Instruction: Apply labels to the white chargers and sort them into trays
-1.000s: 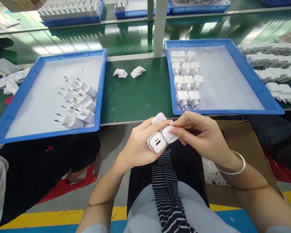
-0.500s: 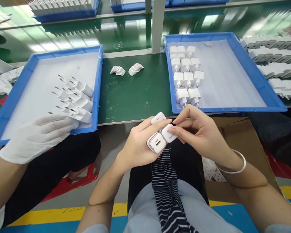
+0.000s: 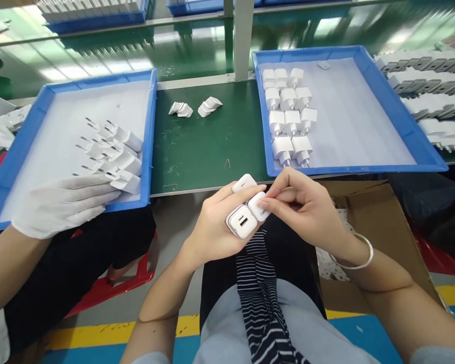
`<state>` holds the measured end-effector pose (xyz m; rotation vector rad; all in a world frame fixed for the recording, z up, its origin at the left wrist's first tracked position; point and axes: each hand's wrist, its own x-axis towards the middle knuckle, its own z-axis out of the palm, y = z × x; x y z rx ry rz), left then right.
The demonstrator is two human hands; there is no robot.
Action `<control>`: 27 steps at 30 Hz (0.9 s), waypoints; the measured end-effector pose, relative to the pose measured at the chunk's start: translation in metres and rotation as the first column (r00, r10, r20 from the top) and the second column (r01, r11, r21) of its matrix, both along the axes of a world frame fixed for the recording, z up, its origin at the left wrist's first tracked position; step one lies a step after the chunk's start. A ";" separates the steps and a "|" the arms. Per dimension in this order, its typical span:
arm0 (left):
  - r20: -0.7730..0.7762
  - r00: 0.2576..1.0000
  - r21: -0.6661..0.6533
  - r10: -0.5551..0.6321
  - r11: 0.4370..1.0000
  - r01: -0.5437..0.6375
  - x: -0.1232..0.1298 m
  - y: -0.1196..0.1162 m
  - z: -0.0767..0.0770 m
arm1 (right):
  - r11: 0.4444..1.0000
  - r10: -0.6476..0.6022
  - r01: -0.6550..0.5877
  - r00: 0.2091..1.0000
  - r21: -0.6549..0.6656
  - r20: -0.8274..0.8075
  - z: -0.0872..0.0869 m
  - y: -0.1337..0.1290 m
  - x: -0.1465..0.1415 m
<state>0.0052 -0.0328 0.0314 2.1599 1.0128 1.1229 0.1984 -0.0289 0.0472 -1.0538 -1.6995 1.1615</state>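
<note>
My left hand (image 3: 216, 227) is closed around white plug chargers, one of them a charger (image 3: 242, 221) whose end face with two port slots points up at me. Between its fingers shows another white rounded end (image 3: 244, 183) with one small slot. My right hand (image 3: 301, 205) pinches a white rounded-square piece (image 3: 258, 206) with grey lettering, right beside the slotted charger. Whether this piece is a loose cover or part of a charger I cannot tell. Both hands are over my lap, at the table's front edge.
A blue tray (image 3: 354, 171) at right holds rows of white chargers (image 3: 288, 121). In the left blue tray (image 3: 148, 136) a co-worker's gloved hand (image 3: 66, 205) touches chargers lying with pins outward. Two small stacks of white pieces (image 3: 210, 106) lie between the trays. A cardboard box (image 3: 379, 227) stands below right.
The lettered piece and my right hand have shifted slightly left, closer against the slotted charger. The whole view has drifted a little. The co-worker's gloved hand has moved slightly up.
</note>
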 end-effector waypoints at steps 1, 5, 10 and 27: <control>0.007 1.000 -0.007 0.005 1.000 -0.005 0.001 0.000 0.000 | 1.000 -0.021 0.021 1.000 -0.005 -0.018 -0.004 -0.001 -0.001; 0.052 0.998 -0.051 0.019 0.999 -0.016 0.003 0.001 -0.003 | 0.994 -0.102 0.099 0.989 -0.036 -0.109 -0.021 -0.003 -0.003; 0.115 0.986 -0.064 -0.120 0.990 0.128 0.004 0.006 -0.004 | 0.998 -0.024 0.007 0.952 -0.056 -0.306 -0.018 0.008 0.009; -0.057 0.950 -0.120 -0.306 0.947 0.298 0.000 0.002 -0.002 | 0.979 0.066 -0.075 0.996 -0.187 -0.053 -0.001 0.020 0.019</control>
